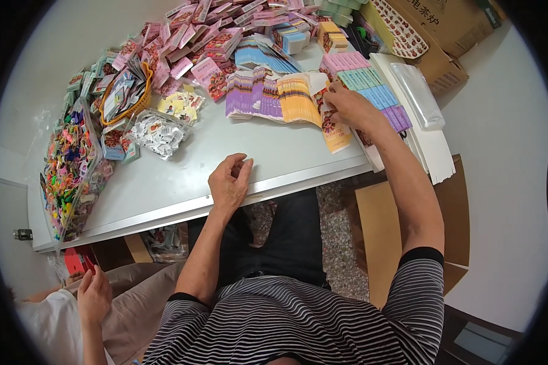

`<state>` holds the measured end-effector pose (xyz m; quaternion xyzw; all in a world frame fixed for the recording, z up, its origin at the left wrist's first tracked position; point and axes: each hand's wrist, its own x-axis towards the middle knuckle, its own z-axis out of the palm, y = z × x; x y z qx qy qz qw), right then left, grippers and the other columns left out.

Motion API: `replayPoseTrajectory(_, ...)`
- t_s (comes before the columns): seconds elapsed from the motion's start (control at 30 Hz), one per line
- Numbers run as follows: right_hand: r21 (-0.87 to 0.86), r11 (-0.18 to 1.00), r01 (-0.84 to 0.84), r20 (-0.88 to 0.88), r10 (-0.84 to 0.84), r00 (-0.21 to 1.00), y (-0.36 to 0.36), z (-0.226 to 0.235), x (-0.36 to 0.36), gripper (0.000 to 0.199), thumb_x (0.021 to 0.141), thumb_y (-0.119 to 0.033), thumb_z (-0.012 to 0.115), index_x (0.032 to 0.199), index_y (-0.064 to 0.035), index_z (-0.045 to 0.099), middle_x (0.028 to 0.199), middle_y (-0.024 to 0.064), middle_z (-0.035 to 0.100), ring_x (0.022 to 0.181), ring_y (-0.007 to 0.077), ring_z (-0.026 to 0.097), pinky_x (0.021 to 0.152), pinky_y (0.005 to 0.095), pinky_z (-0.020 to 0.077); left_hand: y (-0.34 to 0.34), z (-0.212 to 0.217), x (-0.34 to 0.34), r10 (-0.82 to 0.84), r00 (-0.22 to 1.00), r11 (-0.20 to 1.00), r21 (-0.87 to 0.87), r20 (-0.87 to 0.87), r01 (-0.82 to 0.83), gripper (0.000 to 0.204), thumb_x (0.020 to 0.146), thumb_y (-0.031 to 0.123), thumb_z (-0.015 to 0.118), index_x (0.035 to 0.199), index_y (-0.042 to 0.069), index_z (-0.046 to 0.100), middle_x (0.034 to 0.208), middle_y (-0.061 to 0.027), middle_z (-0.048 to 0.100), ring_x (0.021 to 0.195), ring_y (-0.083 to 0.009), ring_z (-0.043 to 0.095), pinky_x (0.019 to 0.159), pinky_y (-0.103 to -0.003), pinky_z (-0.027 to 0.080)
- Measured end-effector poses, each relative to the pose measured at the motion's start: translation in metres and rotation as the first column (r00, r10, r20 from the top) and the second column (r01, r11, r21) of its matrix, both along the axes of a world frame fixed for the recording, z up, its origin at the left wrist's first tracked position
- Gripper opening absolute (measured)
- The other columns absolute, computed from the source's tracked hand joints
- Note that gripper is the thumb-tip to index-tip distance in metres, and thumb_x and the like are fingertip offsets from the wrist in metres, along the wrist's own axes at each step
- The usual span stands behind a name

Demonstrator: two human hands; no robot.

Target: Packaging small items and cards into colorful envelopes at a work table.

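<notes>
Where the pale grey bench (182, 201) meets the seated person's lap, the left hand (228, 182) rests on the near edge, fingers loosely curled, holding nothing. At lower left, a second person's hand (93, 296) hangs beside a red object under the bench; whether it grips anything cannot be told. Farther out and to the right, the right hand (350, 106) reaches across the bench and pinches a yellow-and-orange printed paper card (335, 135) by its upper part, the card's lower end lying on the bench just near the edge. Directly beyond that hand sit fanned rows of paper cards: an orange-yellow fan (297, 100), a purple fan (252, 94), and pink, green, blue and violet stacks (365, 79) to the right, with a clear plastic sleeve (417, 94) on white sheets beside them. At the left side lies a clear bag of multicoloured small trinkets (67, 164), an orange wire basket of packets (125, 94), and a clear bag of white printed pieces (159, 132). Farthest off, a heap of pink packets (192, 33) covers the back of the bench, and brown cardboard boxes (444, 36) stand at upper right.
</notes>
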<state>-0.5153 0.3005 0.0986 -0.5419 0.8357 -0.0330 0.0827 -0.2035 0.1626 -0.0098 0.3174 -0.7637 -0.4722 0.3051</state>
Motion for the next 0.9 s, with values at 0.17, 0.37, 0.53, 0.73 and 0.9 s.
replayPoseTrajectory(0.17, -0.041, 0.994, -0.103, -0.007, 0.103, 0.995, 0.011, 0.021, 0.001, 0.025, 0.077, -0.01, 0.078, 0.097, -0.0047, 0.065, 0.127, 0.0131, 0.056, 0.106, 0.0362, 0.064, 0.088, 0.0465, 0.0531, 0.024, 0.002, -0.009, -0.098, 0.995, 0.988, 0.116, -0.036, 0.102, 0.022, 0.094, 0.013, 0.073, 0.111, 0.0, 0.07, 0.081, -0.0016, 0.067, 0.072, -0.0069, 0.059, 0.065, -0.023, 0.049)
replayPoseTrajectory(0.37, -0.061, 0.985, -0.163, -0.008, 0.163, 0.987, 0.034, 0.079, 0.029, 0.017, 0.08, -0.009, 0.078, 0.087, -0.0042, 0.063, 0.136, 0.0077, 0.056, 0.102, 0.031, 0.065, 0.083, 0.0424, 0.0533, 0.023, 0.028, -0.033, -0.377, 0.902, 0.812, 0.394, -0.209, 0.431, 0.05, 0.088, 0.021, 0.079, 0.13, -0.001, 0.062, 0.107, -0.0106, 0.069, 0.097, -0.0158, 0.065, 0.085, -0.03, 0.052)
replayPoseTrajectory(0.53, -0.251, 0.946, -0.207, 0.377, 0.292, 0.879, 0.037, 0.09, 0.074, 0.013, 0.083, -0.01, 0.079, 0.088, -0.006, 0.068, 0.136, 0.0078, 0.056, 0.099, 0.0252, 0.066, 0.078, 0.0377, 0.0538, 0.007, 0.068, -0.052, -0.675, 0.544, 0.3, 0.487, -0.499, 0.82, 0.086, 0.08, 0.025, 0.085, 0.15, -0.002, 0.043, 0.141, -0.014, 0.054, 0.131, -0.0209, 0.049, 0.111, -0.037, 0.038)
replayPoseTrajectory(0.73, -0.391, 0.891, -0.231, 0.517, 0.42, 0.746, 0.032, 0.066, 0.117, 0.013, 0.082, -0.011, 0.08, 0.092, -0.0104, 0.072, 0.138, 0.0097, 0.054, 0.109, 0.0224, 0.062, 0.084, 0.0363, 0.053, 0.009, 0.059, -0.035, -0.693, 0.321, -0.111, 0.535, -0.646, 0.837, 0.094, 0.07, 0.016, 0.089, 0.15, 0.0, 0.042, 0.14, -0.0104, 0.054, 0.13, -0.0217, 0.051, 0.116, -0.038, 0.036)
replayPoseTrajectory(0.9, -0.495, 0.861, -0.113, 0.532, 0.404, 0.744, 0.034, 0.034, 0.135, 0.022, 0.079, -0.017, 0.084, 0.098, -0.0128, 0.075, 0.149, 0.0155, 0.046, 0.13, 0.0332, 0.05, 0.104, 0.0435, 0.0454, 0.009, 0.059, -0.01, -0.717, 0.505, 0.111, 0.636, -0.481, 0.764, 0.075, 0.071, 0.007, 0.087, 0.138, 0.001, 0.054, 0.127, -0.0101, 0.062, 0.115, -0.0191, 0.062, 0.103, -0.035, 0.049)
